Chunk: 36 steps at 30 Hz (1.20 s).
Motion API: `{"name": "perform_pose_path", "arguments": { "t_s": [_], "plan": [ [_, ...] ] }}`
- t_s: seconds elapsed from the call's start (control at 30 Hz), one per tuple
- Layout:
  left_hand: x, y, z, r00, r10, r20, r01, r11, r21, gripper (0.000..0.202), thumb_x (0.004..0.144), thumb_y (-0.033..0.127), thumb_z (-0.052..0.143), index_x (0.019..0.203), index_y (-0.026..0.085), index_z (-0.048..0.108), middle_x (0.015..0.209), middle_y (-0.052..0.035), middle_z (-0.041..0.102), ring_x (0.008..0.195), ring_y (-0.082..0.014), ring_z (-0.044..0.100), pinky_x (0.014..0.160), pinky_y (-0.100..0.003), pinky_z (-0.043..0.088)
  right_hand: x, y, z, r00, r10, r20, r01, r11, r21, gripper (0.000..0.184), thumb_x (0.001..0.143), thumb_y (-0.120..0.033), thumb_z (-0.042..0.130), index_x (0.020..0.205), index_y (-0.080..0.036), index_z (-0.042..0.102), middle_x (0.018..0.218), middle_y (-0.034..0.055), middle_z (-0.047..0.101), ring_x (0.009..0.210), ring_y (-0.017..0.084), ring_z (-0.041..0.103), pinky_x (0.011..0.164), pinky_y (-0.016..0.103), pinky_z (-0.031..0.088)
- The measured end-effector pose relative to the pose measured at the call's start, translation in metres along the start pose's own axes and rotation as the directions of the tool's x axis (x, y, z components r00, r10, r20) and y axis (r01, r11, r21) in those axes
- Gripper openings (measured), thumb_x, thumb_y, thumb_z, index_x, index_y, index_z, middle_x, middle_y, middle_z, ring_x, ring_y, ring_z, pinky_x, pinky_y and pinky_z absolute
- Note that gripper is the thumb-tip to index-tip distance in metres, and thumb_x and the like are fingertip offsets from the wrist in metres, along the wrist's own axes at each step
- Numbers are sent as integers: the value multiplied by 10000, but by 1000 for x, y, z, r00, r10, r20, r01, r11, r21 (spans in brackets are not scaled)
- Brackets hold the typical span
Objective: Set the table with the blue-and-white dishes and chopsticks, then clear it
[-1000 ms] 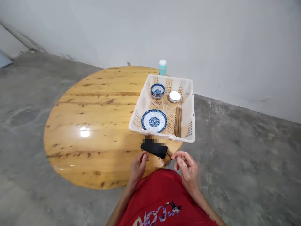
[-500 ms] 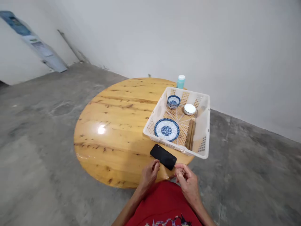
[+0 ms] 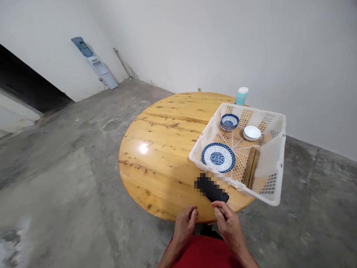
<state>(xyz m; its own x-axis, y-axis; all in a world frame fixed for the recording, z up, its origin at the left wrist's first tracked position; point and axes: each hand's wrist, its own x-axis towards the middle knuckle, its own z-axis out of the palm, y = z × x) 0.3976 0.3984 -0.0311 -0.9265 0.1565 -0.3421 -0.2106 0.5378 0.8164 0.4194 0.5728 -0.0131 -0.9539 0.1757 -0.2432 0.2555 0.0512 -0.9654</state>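
Observation:
A smartphone (image 3: 212, 190), dark and partly blurred by blocks, lies on the round wooden table (image 3: 156, 149) close to its front edge. My left hand (image 3: 186, 222) is just short of the table edge, its fingers loosely curled with nothing seen in them. Beside the phone's near end is my right hand (image 3: 229, 222), fingers bent in towards the thumb, also without a visible object. Beyond the phone stands a white plastic basket (image 3: 192, 155). In it are blue-patterned plates (image 3: 218, 158), stacked bowls (image 3: 229, 121), small white dishes (image 3: 252, 132) and wooden chopsticks (image 3: 250, 167).
A turquoise bottle with a white lid (image 3: 241, 95) stands behind the basket, near the wall. The basket's right side overhangs the table edge. Far left, a water dispenser (image 3: 102, 69) stands against the wall, with a dark doorway (image 3: 25, 80) further left.
The view has swung left, so the table and basket appear further right. My hands have drawn back slightly from the phone, the left one more. The phone still lies in the same spot.

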Motion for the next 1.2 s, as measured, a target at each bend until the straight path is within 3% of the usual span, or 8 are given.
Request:
{"name": "perform_pose_path", "arguments": {
  "t_s": [0.2, 0.4, 0.53, 0.67, 0.77, 0.87, 1.03, 1.2],
  "plan": [
    [15, 3, -9, 997, 47, 57, -41, 993, -110, 377, 930, 385, 388, 1071, 145, 642, 912, -79, 711, 818, -178, 683, 771, -280, 506, -5, -7, 16, 1000, -17, -9, 17, 999, 29, 404, 929, -503, 453, 1044, -155, 622, 596, -30, 524, 472, 118, 475, 482, 230, 398],
    [22, 1, -54, 978, 182, 102, -162, 971, -177, 439, 933, 441, 439, 1247, 162, 567, 1038, -92, 670, 880, -185, 654, 806, -318, 498, -2, -23, 60, 997, 7, -82, -1, 997, 78, 467, 862, -575, 548, 1034, -148, 622, 781, 41, 645, 534, 138, 550, 510, 252, 453],
    [26, -7, -85, 953, 253, 165, -211, 948, -240, 669, 812, 422, 629, 1396, 158, 439, 1227, -136, 598, 977, -203, 636, 852, -337, 501, 3, -34, 96, 999, 43, 3, -43, 989, 141, 507, 866, -604, 540, 1019, -137, 663, 707, 54, 652, 600, 182, 592, 531, 263, 471],
    [30, -16, -104, 936, 271, 223, -232, 955, -187, 853, 682, 380, 758, 1433, 174, 410, 1271, -133, 592, 1022, -230, 627, 906, -366, 502, 4, -43, 120, 997, -8, 73, -2, 989, 145, 493, 889, -600, 518, 962, -148, 702, 928, 120, 704, 841, 241, 653, 667, 287, 526],
    [30, -18, -116, 925, 306, 224, -282, 950, -134, 807, 715, 384, 725, 1433, 178, 419, 1248, -120, 626, 1066, -248, 622, 951, -382, 490, 4, -47, 134, 987, -93, 128, 82, 992, 91, 475, 919, -573, 491, 902, -156, 717, 870, 98, 689, 827, 223, 638, 739, 285, 521],
    [30, -18, -127, 920, 330, 213, -315, 943, -104, 712, 762, 399, 663, 1397, 148, 460, 1199, -125, 661, 1016, -244, 643, 942, -379, 497, 5, -49, 147, 972, -140, 186, 132, 990, 58, 466, 939, -548, 471, 887, -159, 721, 753, 59, 640, 700, 184, 586, 680, 264, 500],
    [29, -19, -136, 915, 334, 227, -337, 941, -30, 600, 792, 404, 608, 1323, 133, 539, 1103, -127, 705, 972, -253, 658, 922, -382, 504, 6, -47, 159, 977, -144, 158, 140, 990, 33, 444, 934, -538, 484, 888, -167, 724, 744, 58, 637, 709, 194, 590, 654, 260, 491],
    [31, -21, -130, 913, 315, 259, -334, 942, 33, 586, 777, 378, 600, 1324, 172, 559, 1180, -120, 691, 1030, -270, 648, 967, -398, 484, 9, -39, 151, 976, -119, 183, 126, 992, -29, 455, 869, -595, 533, 812, -180, 710, 748, 75, 657, 731, 229, 620, 635, 276, 517]
  ]
}}
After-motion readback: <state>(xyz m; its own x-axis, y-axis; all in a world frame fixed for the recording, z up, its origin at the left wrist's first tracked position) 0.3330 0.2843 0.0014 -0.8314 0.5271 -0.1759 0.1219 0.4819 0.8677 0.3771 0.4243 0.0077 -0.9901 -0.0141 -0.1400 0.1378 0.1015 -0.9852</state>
